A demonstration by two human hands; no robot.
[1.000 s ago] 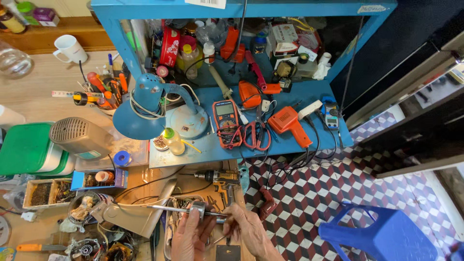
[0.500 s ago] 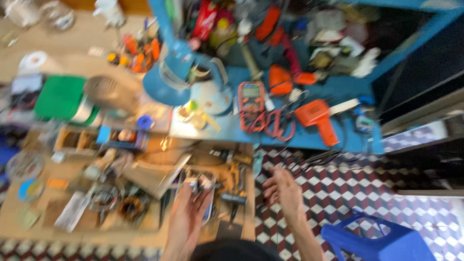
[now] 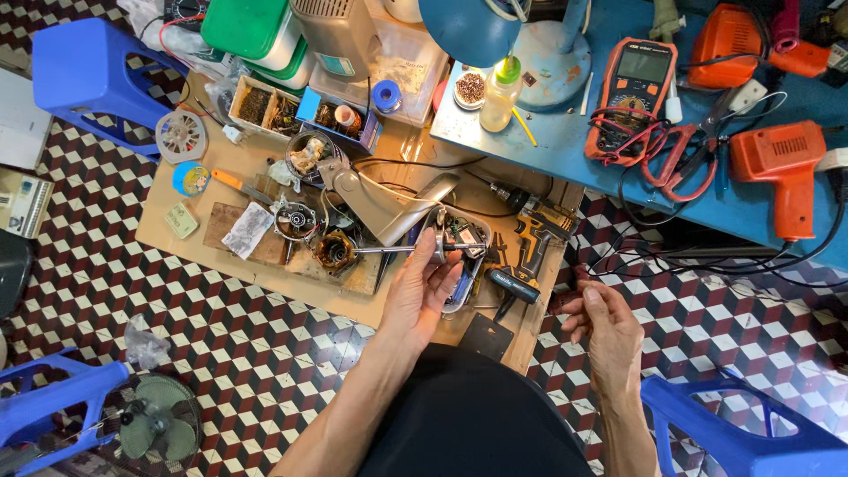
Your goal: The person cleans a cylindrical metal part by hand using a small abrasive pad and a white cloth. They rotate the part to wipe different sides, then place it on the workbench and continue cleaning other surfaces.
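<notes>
My left hand (image 3: 422, 290) is closed around a thin metal shaft (image 3: 393, 250). The shaft lies level over the wooden board (image 3: 203, 256); it has a copper-wound rotor (image 3: 336, 253) at its left end and a small metal disc (image 3: 439, 235) near my fingertips. Just beyond the hand are a grey plastic fan housing (image 3: 389, 208) and a small metal tray (image 3: 471, 281) of parts. My right hand (image 3: 603, 334) hovers over the checkered floor to the right of the board, fingers loosely curled, with nothing seen in it.
A cordless drill (image 3: 533, 243) lies between my hands. The blue bench (image 3: 565, 132) beyond carries a multimeter (image 3: 632, 88), scissors (image 3: 685, 155), an orange power tool (image 3: 782, 163) and a lamp (image 3: 468, 26). Blue stools (image 3: 97, 75) (image 3: 742, 433) and a fan (image 3: 159, 428) stand on the floor.
My right hand has let go near the shaft and drawn back to the right, over the floor. My left hand keeps hold of the shaft. The view has tipped down toward my lap.
</notes>
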